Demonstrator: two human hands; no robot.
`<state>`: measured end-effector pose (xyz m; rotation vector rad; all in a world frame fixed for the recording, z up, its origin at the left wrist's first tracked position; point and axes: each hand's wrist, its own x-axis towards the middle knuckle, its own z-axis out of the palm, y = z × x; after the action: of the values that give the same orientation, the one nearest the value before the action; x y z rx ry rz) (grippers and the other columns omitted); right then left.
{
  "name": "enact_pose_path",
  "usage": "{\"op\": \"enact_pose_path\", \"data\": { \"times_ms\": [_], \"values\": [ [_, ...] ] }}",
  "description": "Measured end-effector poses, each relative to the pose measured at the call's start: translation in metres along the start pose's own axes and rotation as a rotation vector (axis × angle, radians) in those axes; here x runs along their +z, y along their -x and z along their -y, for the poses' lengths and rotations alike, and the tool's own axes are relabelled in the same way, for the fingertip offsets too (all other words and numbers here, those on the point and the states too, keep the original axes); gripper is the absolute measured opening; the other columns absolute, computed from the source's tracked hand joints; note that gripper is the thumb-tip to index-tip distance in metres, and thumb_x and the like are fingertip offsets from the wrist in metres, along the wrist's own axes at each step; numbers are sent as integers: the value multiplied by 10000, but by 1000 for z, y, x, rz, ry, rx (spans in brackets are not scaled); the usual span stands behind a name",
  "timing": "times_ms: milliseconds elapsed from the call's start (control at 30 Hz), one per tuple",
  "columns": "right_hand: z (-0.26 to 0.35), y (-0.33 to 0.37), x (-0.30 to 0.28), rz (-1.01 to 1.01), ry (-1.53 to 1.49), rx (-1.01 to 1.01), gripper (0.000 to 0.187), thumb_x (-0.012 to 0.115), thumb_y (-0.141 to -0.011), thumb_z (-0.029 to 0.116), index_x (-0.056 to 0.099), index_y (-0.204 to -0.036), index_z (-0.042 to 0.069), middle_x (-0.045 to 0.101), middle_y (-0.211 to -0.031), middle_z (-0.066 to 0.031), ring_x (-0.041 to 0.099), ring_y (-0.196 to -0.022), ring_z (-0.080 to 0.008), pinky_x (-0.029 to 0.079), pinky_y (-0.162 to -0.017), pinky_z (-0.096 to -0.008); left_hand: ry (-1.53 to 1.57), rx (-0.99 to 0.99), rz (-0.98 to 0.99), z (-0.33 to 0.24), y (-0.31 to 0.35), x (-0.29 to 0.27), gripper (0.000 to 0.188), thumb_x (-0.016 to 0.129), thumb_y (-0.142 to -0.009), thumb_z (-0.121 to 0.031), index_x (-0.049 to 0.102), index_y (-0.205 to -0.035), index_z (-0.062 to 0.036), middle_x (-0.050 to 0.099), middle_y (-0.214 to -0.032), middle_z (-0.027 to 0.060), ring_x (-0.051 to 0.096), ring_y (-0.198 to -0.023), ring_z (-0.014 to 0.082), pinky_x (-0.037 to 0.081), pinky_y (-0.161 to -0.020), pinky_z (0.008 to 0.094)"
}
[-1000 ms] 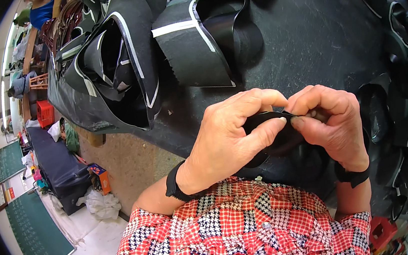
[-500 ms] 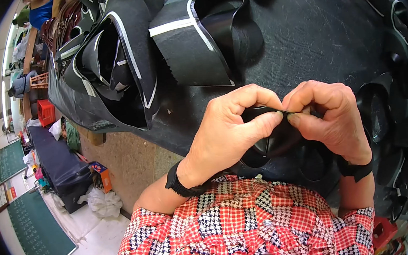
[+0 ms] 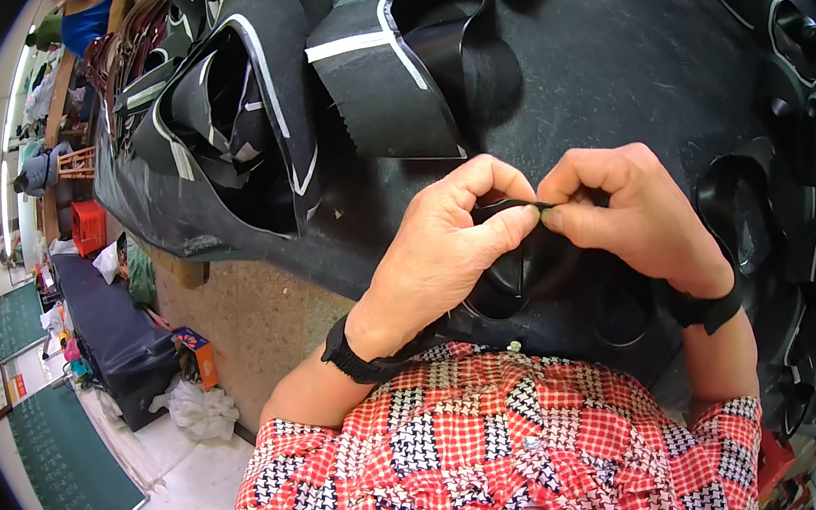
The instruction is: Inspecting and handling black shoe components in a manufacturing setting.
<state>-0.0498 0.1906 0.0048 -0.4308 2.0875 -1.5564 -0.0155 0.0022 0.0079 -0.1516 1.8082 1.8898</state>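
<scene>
In front of my chest, my left hand (image 3: 442,246) pinches the edge of a black leather piece (image 3: 509,276) between thumb and forefinger. My right hand (image 3: 633,214) grips the same edge the same way, its fingertips almost touching the left ones. The rest of the piece curves down below both hands, and the fingers cover much of its edge. Past my hands lies a folded black leather piece (image 3: 376,102) with white strips along its edges. To its left, another curled black piece (image 3: 293,87) with white edging stands partly open.
Everything rests on a black-covered table (image 3: 597,62). Many curled black pieces (image 3: 745,206) are heaped along its right side. Off to the left are a dark padded bench (image 3: 129,327), a red crate (image 3: 89,227), an orange box (image 3: 197,358), a white plastic bag (image 3: 199,408) and green boards (image 3: 70,465).
Both hands have shifted a little up and to the left with the black leather piece. Their pinching fingertips are now closer together, and the right hand's fingers are less curled.
</scene>
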Motion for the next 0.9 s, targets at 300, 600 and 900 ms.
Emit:
{"op": "enact_pose_path", "data": {
  "times_ms": [300, 600, 900],
  "values": [
    [11, -2, -1, -15, 176, -184, 116, 636, -700, 74, 585, -729, -26, 526, -568, -53, 476, -518, -100, 392, -495, -235, -168, 74, 5, 6, 19, -2, 78, 604, -836, -75, 603, -834, 2, 554, -746, -40, 515, -712, 38, 417, -656, 201],
    [21, 88, 47, -65, 114, 4, 161, 716, -710, 103, 576, -706, 22, 574, -624, -61, 545, -544, -115, 434, -509, -233, 727, -11, -189, 15, 44, 9, 83, 581, -859, -74, 604, -900, -5, 617, -814, 11, 573, -763, 64, 473, -707, 202],
    [7, 63, 69, -413, -1145, 197, 216, 583, -868, 172, 569, -994, -4, 616, -944, -45, 550, -790, -99, 429, -735, -235, 699, 26, -91, 25, 50, 21, 118, 577, -874, -95, 605, -951, -10, 616, -853, 4, 567, -762, 52, 463, -712, 191]
  ]
}}
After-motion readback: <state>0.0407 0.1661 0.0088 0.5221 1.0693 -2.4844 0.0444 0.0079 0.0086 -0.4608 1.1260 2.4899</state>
